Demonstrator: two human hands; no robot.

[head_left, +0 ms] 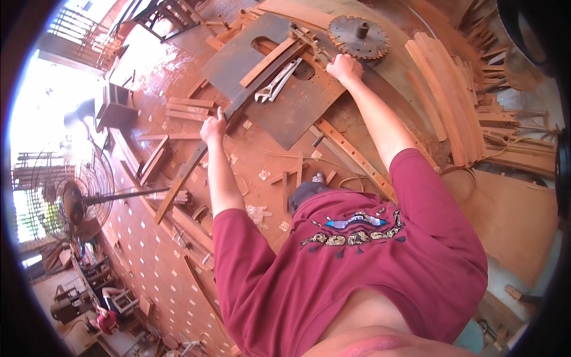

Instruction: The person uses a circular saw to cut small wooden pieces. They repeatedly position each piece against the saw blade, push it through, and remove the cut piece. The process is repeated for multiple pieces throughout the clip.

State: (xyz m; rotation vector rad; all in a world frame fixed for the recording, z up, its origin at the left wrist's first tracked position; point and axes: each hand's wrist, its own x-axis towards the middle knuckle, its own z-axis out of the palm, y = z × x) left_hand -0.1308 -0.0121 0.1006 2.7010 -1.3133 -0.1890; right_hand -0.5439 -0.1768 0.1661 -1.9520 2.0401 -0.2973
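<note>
Head view: the left hand sits at about ten o'clock from the picture's middle, its fingers curled and clamped on the lower end of a long dark metal bar. The bar runs up toward one o'clock across a grey steel plate that lies flat on the dusty saw table. The right hand is at twelve o'clock, fingers closed together over the bar's upper end, just below a toothed circular saw blade that lies flat at the top of the frame; exactly what the fingers pinch there cannot be told. On the plate, between the two hands, lie two silver spanners side by side, touching the bar's right edge, and a wooden slat angled beside them. At two o'clock a stack of curved wooden strips rests well apart from the hands. At nine o'clock stands a pedestal fan. The person's red shirt fills the lower middle
</note>
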